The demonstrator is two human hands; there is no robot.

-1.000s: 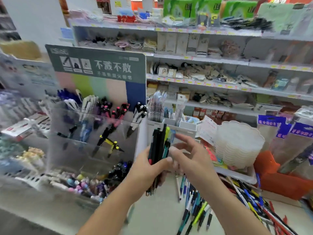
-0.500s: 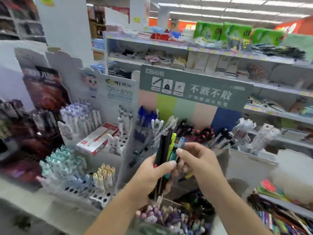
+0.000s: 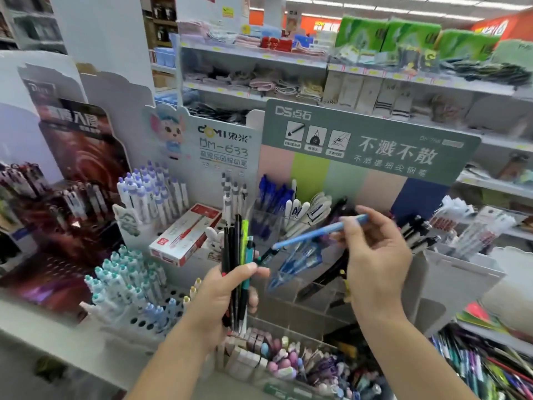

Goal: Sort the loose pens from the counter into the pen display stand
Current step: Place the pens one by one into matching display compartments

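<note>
My left hand (image 3: pixel 223 295) grips an upright bundle of pens (image 3: pixel 237 255), mostly black with one lime and one teal. My right hand (image 3: pixel 375 255) pinches a single light-blue pen (image 3: pixel 314 233), held slanted with its dark tip pointing down-left toward the bundle. Both hands hover in front of the clear acrylic pen display stand (image 3: pixel 311 293) under a green sign (image 3: pixel 372 140). The stand's upper cups hold blue pens (image 3: pixel 272 194) and white-capped pens (image 3: pixel 308 209). Loose pens (image 3: pixel 484 368) lie in a heap at the lower right.
A white holed stand (image 3: pixel 135 287) with teal- and purple-capped pens sits to the left, with a red-and-white pen box (image 3: pixel 184 236) on it. A dark display (image 3: pixel 57 212) stands at far left. A bin of small erasers and caps (image 3: pixel 288 362) lies below the hands. Store shelves (image 3: pixel 346 67) run behind.
The view swung left and up, so the stands now fill the frame. My right hand drew the light-blue pen out of the bundle and moved right with it.
</note>
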